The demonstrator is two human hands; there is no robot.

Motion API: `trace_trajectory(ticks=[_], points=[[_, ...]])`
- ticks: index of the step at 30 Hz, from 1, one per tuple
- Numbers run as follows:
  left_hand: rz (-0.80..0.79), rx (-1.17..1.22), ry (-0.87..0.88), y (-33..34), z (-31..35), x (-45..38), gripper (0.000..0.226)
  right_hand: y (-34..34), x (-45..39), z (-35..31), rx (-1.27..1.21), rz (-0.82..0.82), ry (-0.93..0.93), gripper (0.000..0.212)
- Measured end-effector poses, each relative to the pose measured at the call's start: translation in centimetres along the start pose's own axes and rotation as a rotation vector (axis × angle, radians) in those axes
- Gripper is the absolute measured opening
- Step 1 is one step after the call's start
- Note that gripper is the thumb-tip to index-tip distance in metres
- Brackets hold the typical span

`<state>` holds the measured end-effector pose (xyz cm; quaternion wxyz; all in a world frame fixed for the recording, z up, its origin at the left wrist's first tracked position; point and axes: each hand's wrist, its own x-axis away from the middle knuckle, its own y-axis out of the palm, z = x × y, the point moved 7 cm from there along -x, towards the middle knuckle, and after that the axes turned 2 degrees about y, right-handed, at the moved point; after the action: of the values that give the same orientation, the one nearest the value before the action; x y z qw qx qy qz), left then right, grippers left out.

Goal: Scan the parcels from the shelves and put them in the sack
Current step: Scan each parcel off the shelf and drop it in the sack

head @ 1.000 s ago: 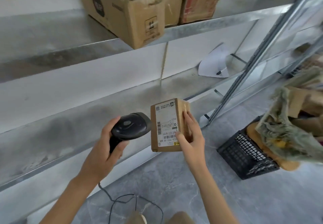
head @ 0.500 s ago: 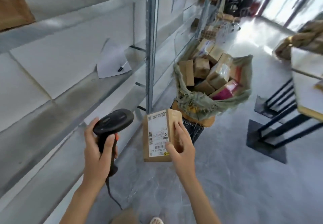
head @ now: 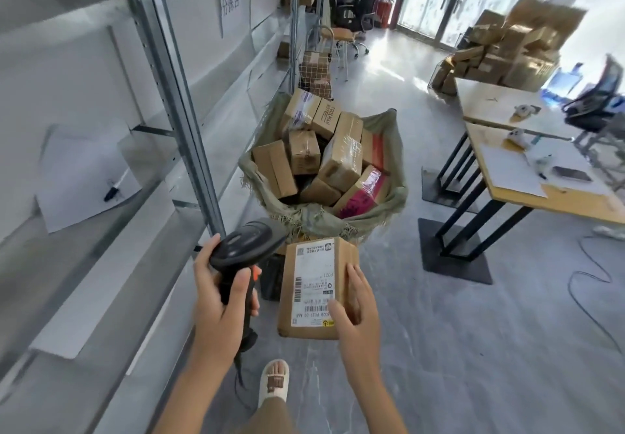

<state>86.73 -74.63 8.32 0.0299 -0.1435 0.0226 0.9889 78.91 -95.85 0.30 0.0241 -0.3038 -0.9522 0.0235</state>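
In the lower middle of the frame the right hand point(head: 355, 312) holds a small cardboard parcel point(head: 316, 286), thumb across the bottom of its white shipping label and fingers curled round its right side. The label faces up toward the camera, with barcodes along its left and lower edges. Just left of it, the left hand point(head: 221, 293) grips the handle of a black scanner point(head: 245, 252), whose head sits close beside the parcel's upper left corner.

Above the parcel, in the centre of the frame, stands an open green sack point(head: 314, 215) heaped with brown boxes point(head: 338, 163), some wrapped in clear tape and one with a pink face. The parcel is in the air in front of the sack, near its lower rim.

Metal shelves point(head: 118, 230) run along the left side; on one lies a white sheet of paper point(head: 84, 180) with a pen point(head: 113, 191) on it. At the right edge a wooden counter point(head: 558, 203) on black legs carries paper and small items. A sandalled foot point(head: 274, 383) shows at the bottom on the grey floor point(head: 473, 349).
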Motion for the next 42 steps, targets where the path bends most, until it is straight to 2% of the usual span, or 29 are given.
trace_trajectory(ticks=[4, 8, 11, 17, 22, 24, 28, 31, 35, 42], points=[[0.001, -0.021, -0.022, 1.2, -3.1, -6.5, 0.057, 2.0, -6.5, 0.0, 0.038, 0.018, -0.028, 0.064], [0.012, -0.005, -0.007, 1.6, -4.5, -12.6, 0.042, 4.2, -13.0, -0.3, 0.141, 0.006, -0.070, 0.067], [0.023, -0.004, -0.014, 1.9, -5.5, -16.6, 0.045, 5.1, -18.0, -1.3, 0.328, -0.024, -0.148, 0.070], [0.007, -0.051, -0.088, 2.6, -9.0, -19.9, 0.046, 7.8, -27.8, -2.4, 0.932, -0.127, -0.614, 0.069], [0.089, -0.101, -0.157, 3.0, -11.0, -20.4, 0.047, 12.7, -33.0, 1.6, 1.359, -0.451, -0.928, 0.069], [0.143, -0.119, -0.180, 3.2, -11.4, -20.3, 0.046, 13.2, -33.5, 3.8, 1.452, -0.510, -0.994, 0.074], [0.225, -0.156, -0.193, 4.2, -11.7, -20.0, 0.045, 12.1, -31.5, 7.7, 1.403, -0.585, -1.069, 0.074], [0.250, -0.174, -0.203, 5.9, -11.7, -19.8, 0.044, 10.7, -31.3, 9.0, 1.329, -0.659, -0.947, 0.079], [0.275, -0.205, -0.232, 8.5, -11.8, -18.9, 0.044, 10.1, -33.2, 8.1, 1.200, -0.726, -0.810, 0.066], [0.367, -0.232, -0.339, 11.8, -12.7, -15.0, 0.046, 9.2, -35.1, 8.5, 1.051, -0.771, -0.827, 0.075]])
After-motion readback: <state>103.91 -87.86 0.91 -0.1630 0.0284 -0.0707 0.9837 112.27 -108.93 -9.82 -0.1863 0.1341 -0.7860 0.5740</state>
